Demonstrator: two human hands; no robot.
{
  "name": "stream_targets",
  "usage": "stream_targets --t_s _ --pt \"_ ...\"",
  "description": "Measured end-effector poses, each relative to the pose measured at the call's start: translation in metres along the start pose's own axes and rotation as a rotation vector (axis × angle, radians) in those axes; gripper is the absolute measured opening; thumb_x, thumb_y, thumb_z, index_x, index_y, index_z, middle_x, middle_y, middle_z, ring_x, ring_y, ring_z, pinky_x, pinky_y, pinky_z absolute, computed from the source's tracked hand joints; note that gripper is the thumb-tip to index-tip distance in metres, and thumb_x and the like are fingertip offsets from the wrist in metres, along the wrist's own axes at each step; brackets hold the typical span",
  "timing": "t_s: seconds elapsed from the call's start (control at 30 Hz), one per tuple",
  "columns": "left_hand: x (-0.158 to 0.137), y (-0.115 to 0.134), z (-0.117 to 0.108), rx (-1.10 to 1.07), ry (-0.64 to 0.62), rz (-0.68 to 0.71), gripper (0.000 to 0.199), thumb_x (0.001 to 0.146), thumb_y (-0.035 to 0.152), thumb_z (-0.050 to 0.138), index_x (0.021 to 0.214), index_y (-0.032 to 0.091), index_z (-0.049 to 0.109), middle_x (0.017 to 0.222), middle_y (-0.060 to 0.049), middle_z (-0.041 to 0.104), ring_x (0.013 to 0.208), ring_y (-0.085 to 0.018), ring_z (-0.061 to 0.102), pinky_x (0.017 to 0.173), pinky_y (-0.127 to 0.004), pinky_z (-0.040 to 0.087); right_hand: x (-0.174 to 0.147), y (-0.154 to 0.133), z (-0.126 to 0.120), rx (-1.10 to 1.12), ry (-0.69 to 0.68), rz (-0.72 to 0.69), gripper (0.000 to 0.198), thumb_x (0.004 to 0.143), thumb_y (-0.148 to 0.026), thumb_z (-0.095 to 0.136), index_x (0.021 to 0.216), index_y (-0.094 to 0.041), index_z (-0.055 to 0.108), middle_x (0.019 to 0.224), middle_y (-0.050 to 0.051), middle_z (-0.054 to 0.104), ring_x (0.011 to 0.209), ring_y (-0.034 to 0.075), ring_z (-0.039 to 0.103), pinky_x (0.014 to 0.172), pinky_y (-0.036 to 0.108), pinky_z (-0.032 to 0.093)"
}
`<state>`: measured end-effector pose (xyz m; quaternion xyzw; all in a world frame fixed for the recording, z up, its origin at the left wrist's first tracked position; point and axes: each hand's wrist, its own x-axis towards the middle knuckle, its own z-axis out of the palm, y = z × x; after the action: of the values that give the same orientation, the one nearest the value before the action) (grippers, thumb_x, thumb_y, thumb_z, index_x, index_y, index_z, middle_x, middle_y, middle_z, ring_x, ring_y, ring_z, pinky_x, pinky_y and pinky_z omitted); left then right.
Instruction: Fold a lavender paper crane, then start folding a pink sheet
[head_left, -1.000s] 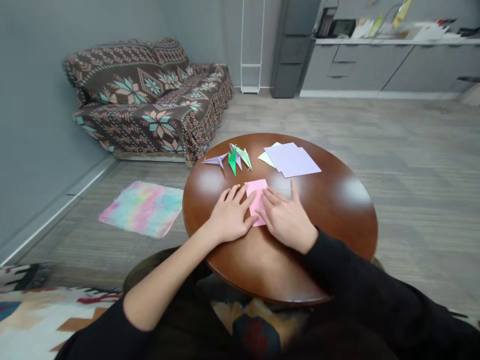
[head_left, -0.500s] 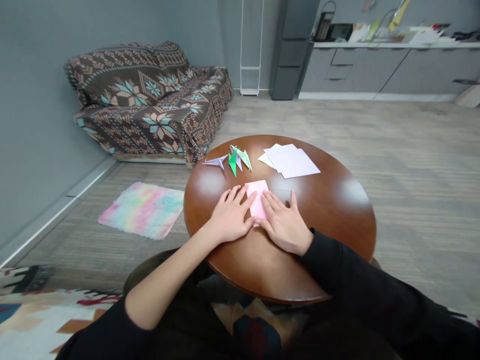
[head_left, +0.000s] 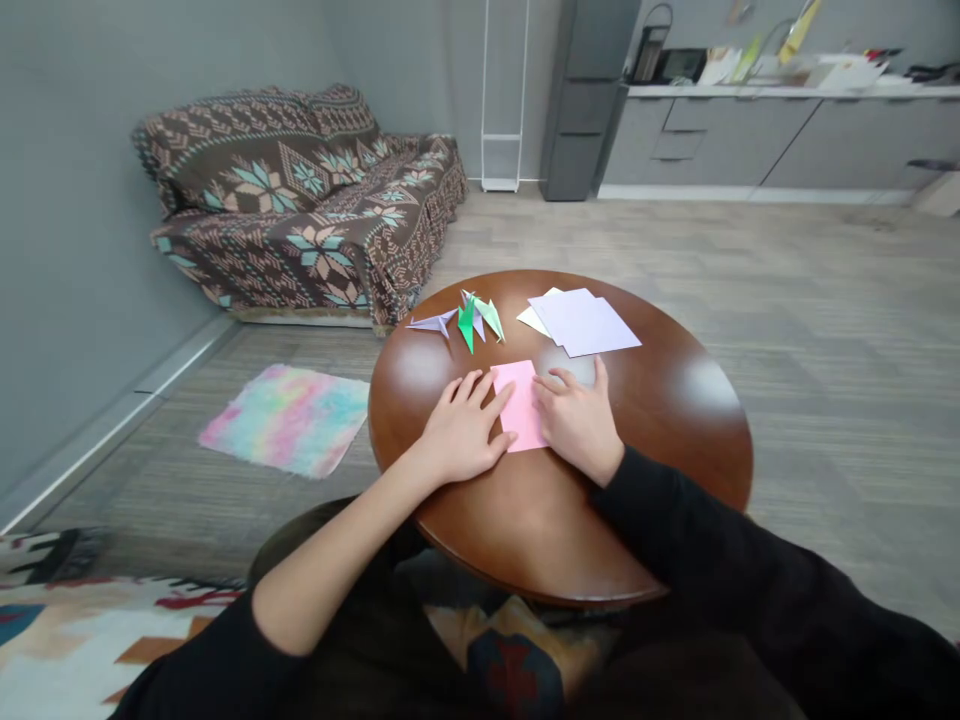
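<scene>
A folded sheet of pink origami paper lies flat on the round brown wooden table. My left hand rests open on the table, its fingers spread, with index fingertip and thumb tip on the paper's left side. On the opposite side, my right hand is closed at the paper's right edge, most fingers curled in and one finger sticking out away from the rest. Its thumb is hidden from view. Beyond the paper stand several folded paper cranes, among them a green crane and a purple crane.
Loose light purple sheets overlap a pale yellow sheet at the table's far side. A fluffy pastel rug lies on the floor to the left. Behind it is a sofa under a patterned cover.
My right hand has moved slightly right, to the paper's right edge, and its flat fingers have curled in. More of the pink paper shows. My left hand stays put.
</scene>
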<state>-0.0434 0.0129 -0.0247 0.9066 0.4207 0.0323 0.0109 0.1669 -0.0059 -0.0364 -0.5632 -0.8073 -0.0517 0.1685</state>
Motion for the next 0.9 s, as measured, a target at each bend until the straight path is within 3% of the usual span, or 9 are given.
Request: stream_targets --t_s 0.17,0.43,0.53,0.63,0.73,0.8,0.9 --pt "0.000 -0.002 0.003 0.000 0.014 0.011 0.072 0.100 0.055 0.047 0.163 0.022 0.035 0.171 -0.018 0.032 0.156 -0.039 0.030 0.124 -0.055 0.024 0.012 0.007 -0.002 -0.004 0.012 -0.029 0.031 0.096 -0.014 0.047 0.111 -0.014 0.074 0.121 0.018 0.074 0.121 0.038 0.058 0.116 0.083 0.002" --pt "0.001 -0.003 0.005 0.001 0.019 0.008 0.072 0.100 0.056 0.046 0.163 0.023 0.036 0.171 -0.017 0.032 0.156 -0.040 0.030 0.123 -0.055 0.025 0.027 0.018 0.004 -0.085 0.037 0.035 0.033 0.098 -0.022 0.047 0.117 -0.016 0.074 0.119 0.021 0.071 0.119 0.040 0.057 0.114 0.083 0.009" --pt "0.000 -0.002 0.004 0.000 0.016 0.004 0.072 0.100 0.055 0.047 0.163 0.023 0.035 0.171 -0.017 0.032 0.156 -0.041 0.030 0.123 -0.055 0.025 0.034 0.020 0.004 -0.082 0.055 0.060 0.034 0.098 -0.020 0.048 0.122 -0.016 0.072 0.130 0.022 0.069 0.122 0.041 0.057 0.112 0.084 0.011" --pt "0.000 -0.001 0.003 -0.001 0.012 0.000 0.073 0.100 0.054 0.047 0.163 0.021 0.034 0.171 -0.018 0.032 0.156 -0.041 0.030 0.124 -0.055 0.024 0.037 0.019 0.007 0.012 0.053 -0.058 0.036 0.099 -0.015 0.048 0.127 -0.019 0.070 0.138 0.018 0.069 0.130 0.037 0.056 0.117 0.079 0.007" --pt "0.000 -0.001 0.003 -0.004 0.010 -0.003 0.074 0.100 0.055 0.047 0.163 0.020 0.034 0.171 -0.018 0.032 0.157 -0.040 0.029 0.124 -0.055 0.024 0.036 0.018 0.014 0.150 0.003 -0.173 0.033 0.101 -0.015 0.047 0.118 -0.022 0.075 0.125 0.012 0.077 0.130 0.032 0.060 0.121 0.073 0.004" --pt "0.000 -0.001 0.003 -0.006 0.012 -0.003 0.073 0.100 0.055 0.047 0.163 0.021 0.034 0.171 -0.018 0.031 0.157 -0.040 0.029 0.124 -0.055 0.024 0.036 0.022 0.021 0.273 0.010 -0.129 0.031 0.103 -0.018 0.048 0.114 -0.022 0.077 0.124 0.011 0.079 0.126 0.031 0.064 0.121 0.069 0.011" --pt "0.000 -0.002 0.004 -0.009 0.022 0.002 0.073 0.099 0.055 0.047 0.164 0.023 0.034 0.171 -0.017 0.032 0.156 -0.040 0.030 0.123 -0.055 0.025 0.039 0.033 0.027 0.333 0.010 -0.105 0.031 0.104 -0.024 0.050 0.117 -0.021 0.078 0.126 0.013 0.078 0.124 0.029 0.067 0.116 0.057 0.033"
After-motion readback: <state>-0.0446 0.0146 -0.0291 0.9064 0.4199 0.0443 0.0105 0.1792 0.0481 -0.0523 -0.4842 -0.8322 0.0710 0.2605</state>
